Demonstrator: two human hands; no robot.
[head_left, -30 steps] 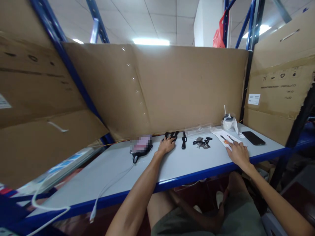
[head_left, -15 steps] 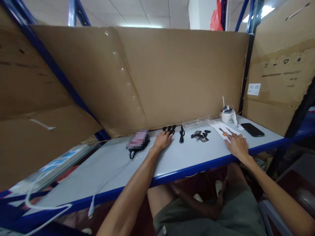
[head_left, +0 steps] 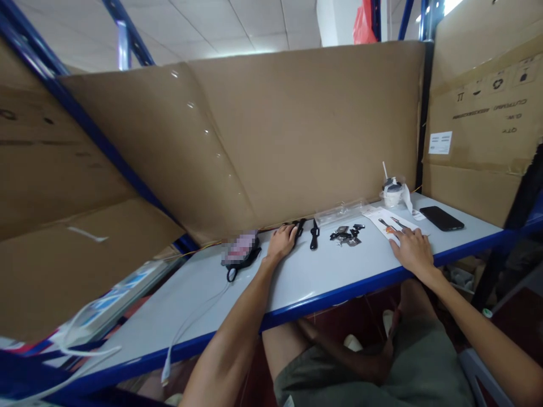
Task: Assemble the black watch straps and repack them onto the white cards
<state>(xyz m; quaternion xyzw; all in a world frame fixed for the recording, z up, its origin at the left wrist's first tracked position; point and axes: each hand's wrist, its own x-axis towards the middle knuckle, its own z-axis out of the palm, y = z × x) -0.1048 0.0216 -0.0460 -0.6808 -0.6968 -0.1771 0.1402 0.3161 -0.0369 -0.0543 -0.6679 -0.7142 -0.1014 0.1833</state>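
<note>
My left hand (head_left: 281, 243) rests on the grey tabletop near the back, its fingers lying over a group of slim black handle-like pieces (head_left: 300, 228), which it partly hides. Just right of it lies a single black piece (head_left: 314, 235) with a rounded lower end and a narrow top. Farther right is a loose heap of small black parts and little shiny packets (head_left: 347, 235). My right hand (head_left: 412, 250) lies with fingers spread on the near edge of a white printed sheet (head_left: 376, 216) that shows pictures of tools.
A blurred-out pinkish device (head_left: 241, 249) with a black strap lies at left, near a white cable (head_left: 186, 323). Clear plastic packaging (head_left: 341, 213), a lidded cup (head_left: 393, 195) and a black phone (head_left: 442, 218) line the back and right. Cardboard panels (head_left: 314, 135) wall the table in.
The head view has tilted and shifted slightly. My left hand now covers more of the black pieces, with its fingers closer together. My right hand stays on the printed sheet.
</note>
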